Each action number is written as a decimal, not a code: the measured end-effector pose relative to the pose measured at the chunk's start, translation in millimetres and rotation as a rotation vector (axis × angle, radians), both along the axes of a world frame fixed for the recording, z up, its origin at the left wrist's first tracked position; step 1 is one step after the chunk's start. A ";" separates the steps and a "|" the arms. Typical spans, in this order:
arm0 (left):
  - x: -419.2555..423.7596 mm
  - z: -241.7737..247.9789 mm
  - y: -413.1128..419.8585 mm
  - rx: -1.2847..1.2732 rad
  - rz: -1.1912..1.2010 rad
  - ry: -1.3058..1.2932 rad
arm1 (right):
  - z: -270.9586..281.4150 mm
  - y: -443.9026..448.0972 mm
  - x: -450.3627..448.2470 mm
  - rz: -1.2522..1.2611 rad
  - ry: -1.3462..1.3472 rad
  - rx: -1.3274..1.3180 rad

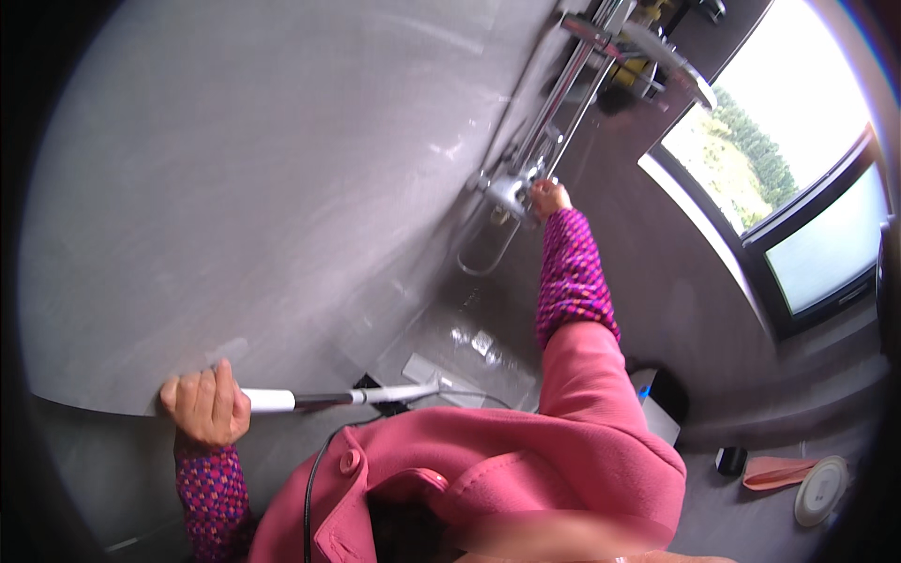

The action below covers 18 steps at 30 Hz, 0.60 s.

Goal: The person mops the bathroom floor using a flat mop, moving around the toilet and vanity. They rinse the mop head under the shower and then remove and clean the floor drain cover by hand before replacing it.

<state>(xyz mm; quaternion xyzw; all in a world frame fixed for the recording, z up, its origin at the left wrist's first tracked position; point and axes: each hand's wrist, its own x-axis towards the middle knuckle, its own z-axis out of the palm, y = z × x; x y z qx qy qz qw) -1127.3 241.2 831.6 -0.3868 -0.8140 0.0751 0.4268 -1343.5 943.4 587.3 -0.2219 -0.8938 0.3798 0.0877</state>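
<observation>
My left hand (208, 405) is closed around the white end of a long handle (320, 400). The handle runs right to a flat white head (440, 376) low on the wet floor, partly hidden by my pink coat. With the arm stretched forward, my right hand (550, 200) is at the chrome shower mixer (512, 193) on the wall, its fingers at the near end of the fitting. Blur hides how far the fingers close on it. A thin hose (486, 271) loops below the mixer.
Chrome shower rails (563, 105) rise to an overhead shower head (672, 63). A dark-framed window (757, 239) is in the right wall. Grey walls surround me. A white device with a blue light (654, 397), a salmon-coloured cloth (778, 471) and a round white object (821, 491) are at lower right.
</observation>
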 end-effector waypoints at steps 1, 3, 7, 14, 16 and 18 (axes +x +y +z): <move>-3.5 -1.9 1.8 0.006 -0.001 0.007 | 11.6 -2.9 1.6 0.020 -0.034 0.006; -6.8 -5.2 6.2 -0.006 -0.007 0.024 | 29.6 -16.9 14.8 0.076 -0.037 0.236; -7.6 -7.8 9.9 -0.008 0.000 0.015 | 47.6 -52.7 27.4 0.136 0.028 0.652; -7.4 -2.2 5.4 -0.008 0.024 -0.011 | 64.6 -33.3 7.7 0.281 -0.079 0.767; -8.0 -0.5 5.8 -0.008 0.022 -0.013 | 63.7 -23.6 7.6 0.234 -0.066 0.511; -8.0 0.1 7.1 -0.003 0.031 -0.020 | 58.0 -19.2 9.2 0.161 -0.071 0.234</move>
